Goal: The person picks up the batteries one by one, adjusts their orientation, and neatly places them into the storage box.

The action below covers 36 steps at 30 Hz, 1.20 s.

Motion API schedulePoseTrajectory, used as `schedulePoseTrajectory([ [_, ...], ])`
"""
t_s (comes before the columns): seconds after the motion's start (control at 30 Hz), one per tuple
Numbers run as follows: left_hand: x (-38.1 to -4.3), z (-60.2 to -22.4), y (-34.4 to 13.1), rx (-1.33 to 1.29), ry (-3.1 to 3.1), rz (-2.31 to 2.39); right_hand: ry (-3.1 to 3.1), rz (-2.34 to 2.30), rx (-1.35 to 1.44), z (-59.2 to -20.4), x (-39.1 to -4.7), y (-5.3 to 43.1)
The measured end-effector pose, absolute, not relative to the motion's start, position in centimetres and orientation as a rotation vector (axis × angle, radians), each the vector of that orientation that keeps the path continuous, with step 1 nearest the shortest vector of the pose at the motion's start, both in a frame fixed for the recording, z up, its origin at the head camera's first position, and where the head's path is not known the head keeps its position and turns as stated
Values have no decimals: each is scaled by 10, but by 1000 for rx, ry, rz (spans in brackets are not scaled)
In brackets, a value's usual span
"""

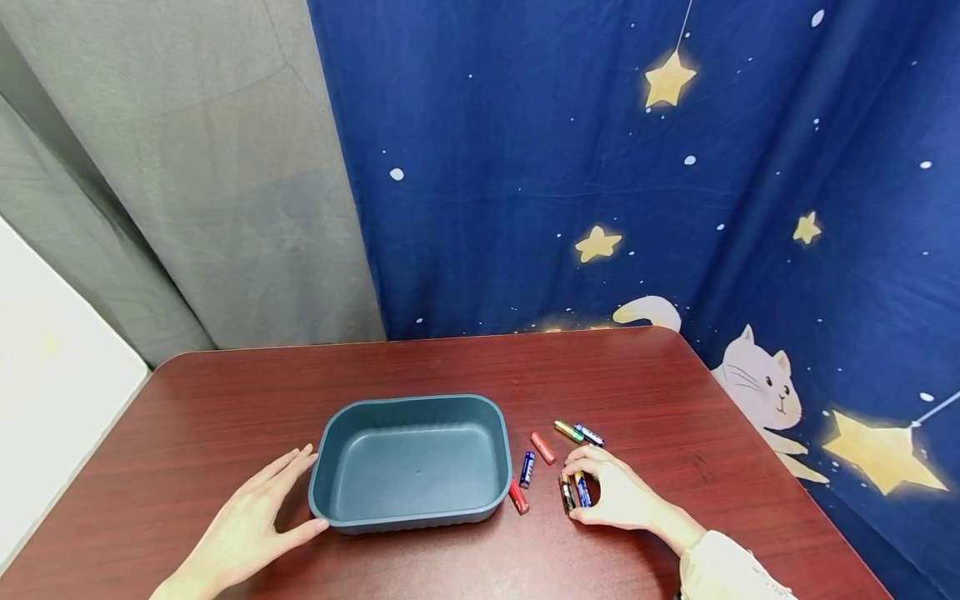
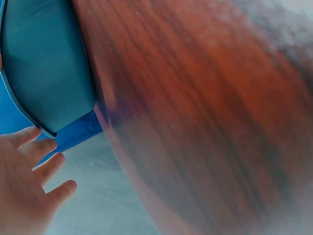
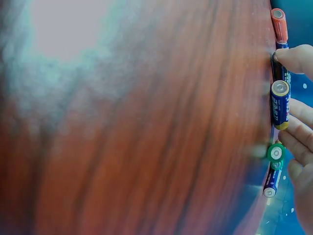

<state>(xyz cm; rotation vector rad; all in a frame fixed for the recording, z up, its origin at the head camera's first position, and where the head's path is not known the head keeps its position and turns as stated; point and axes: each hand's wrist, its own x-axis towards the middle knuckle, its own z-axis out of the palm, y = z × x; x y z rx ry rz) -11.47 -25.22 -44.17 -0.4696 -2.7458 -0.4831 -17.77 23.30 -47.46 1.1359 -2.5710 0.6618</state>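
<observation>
A blue-green plastic basin (image 1: 420,471) stands on the table, left of several scattered batteries. At its left side, my left hand (image 1: 251,517) touches the rim with fingers and thumb spread; the left wrist view shows the left hand (image 2: 29,181) beside the basin wall (image 2: 49,63). My right hand (image 1: 618,492) pinches a black battery (image 1: 566,494) by its ends, thumb at the near end. Close beside it, under the hand, is a blue battery with a yellow end (image 1: 582,490). In the right wrist view, the thumb of the right hand (image 3: 301,122) meets the black battery (image 3: 278,68).
Between basin and right hand lie a red battery (image 1: 519,497), a blue battery (image 1: 527,469) and a light red battery (image 1: 543,447). Behind the hand are a green-and-yellow battery (image 1: 568,431) and a blue-white battery (image 1: 589,435). Curtains hang beyond the dark red table (image 1: 262,392).
</observation>
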Motion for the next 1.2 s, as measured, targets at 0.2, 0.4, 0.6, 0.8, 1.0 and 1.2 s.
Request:
schedulePoseTrajectory([
  [0.2,-116,-443,-253,-470,-2755,-477,-2505,690,1167,-476,-180,233],
  [0.4,-117,-443,-253,-473,-2754,-473,-2484,718,1126,-475,-180,234],
  [0.6,-116,-442,-253,-443,-2781,-471,-2575,769,1026,-465,-177,234],
  [0.8,-117,-443,-253,-434,-2801,-473,-2594,875,1001,-456,-179,232],
  [1.0,-117,-443,-253,-436,-2800,-467,-2588,960,974,-444,-183,228],
  [1.2,-118,-442,-253,-438,-2806,-476,-2479,1002,1049,-428,-193,220],
])
